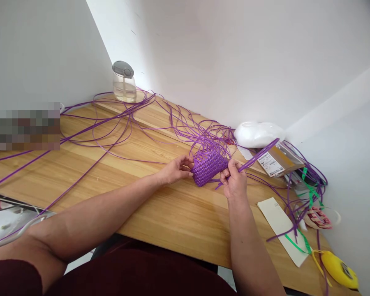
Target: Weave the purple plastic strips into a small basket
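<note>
A small purple woven basket (210,167), partly made, lies tilted on its side over the wooden table, its tight weave facing me. Long loose strips (188,127) fan out from its far edge. At its left end, my left hand (179,169) has its fingers curled against the edge, gripping it. My right hand (235,177) is closed at the basket's right corner, around purple strips (259,155) that run up to the right from the fist. The fingertips of the right hand partly hide that corner.
A lidded glass jug (124,84) stands at the back left among strips. To the right are a white plastic bag (259,133), a labelled packet (273,162), a cream card (282,230), green tape (313,193) and a yellow tape measure (339,269). Walls border the table.
</note>
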Action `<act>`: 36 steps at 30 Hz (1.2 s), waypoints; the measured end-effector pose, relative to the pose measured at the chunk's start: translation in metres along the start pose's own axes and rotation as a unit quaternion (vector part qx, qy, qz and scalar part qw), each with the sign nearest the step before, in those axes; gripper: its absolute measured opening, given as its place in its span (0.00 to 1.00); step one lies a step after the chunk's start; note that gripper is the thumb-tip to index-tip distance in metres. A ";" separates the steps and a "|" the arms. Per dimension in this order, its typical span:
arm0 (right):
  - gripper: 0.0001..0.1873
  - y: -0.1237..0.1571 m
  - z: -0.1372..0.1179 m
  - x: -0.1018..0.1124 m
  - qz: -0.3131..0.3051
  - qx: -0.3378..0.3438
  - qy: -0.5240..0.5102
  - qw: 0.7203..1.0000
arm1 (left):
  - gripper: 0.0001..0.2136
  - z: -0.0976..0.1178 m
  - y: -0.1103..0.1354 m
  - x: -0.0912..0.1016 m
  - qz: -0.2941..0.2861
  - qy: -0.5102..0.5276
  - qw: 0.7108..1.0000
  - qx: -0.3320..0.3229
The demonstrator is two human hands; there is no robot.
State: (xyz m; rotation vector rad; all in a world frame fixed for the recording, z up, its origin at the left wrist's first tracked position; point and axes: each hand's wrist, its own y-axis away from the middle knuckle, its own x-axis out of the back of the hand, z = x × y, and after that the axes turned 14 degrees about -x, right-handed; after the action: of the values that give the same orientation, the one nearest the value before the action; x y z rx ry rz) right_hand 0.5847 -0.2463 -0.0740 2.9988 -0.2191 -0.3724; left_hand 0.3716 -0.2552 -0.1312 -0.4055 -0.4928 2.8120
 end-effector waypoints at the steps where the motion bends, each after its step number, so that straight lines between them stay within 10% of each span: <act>1: 0.30 0.000 0.000 0.000 0.000 0.001 0.002 1.000 | 0.25 0.000 0.000 -0.001 0.001 -0.005 1.000 0.001; 10: 0.25 0.005 0.006 -0.005 -0.026 0.082 0.047 0.995 | 0.30 0.000 0.003 -0.005 0.056 -0.178 0.982 -0.013; 14: 0.20 0.010 0.007 -0.005 -0.049 0.136 0.094 0.985 | 0.26 0.017 0.002 -0.005 0.125 -0.262 0.945 -0.152; 19: 0.16 0.019 0.006 -0.006 -0.064 0.177 0.150 0.970 | 0.13 0.037 0.002 -0.006 0.066 -0.283 0.914 -0.284; 36: 0.14 0.026 0.006 -0.010 -0.080 0.209 0.206 0.953 | 0.15 0.041 0.010 -0.019 0.052 -0.100 0.990 -0.090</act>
State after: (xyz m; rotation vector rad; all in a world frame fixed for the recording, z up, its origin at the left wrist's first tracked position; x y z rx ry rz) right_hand 0.5696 -0.2709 -0.0744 3.4224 -0.0120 0.3384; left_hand 0.3745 -0.2816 -0.0936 -0.1882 -0.7952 2.9342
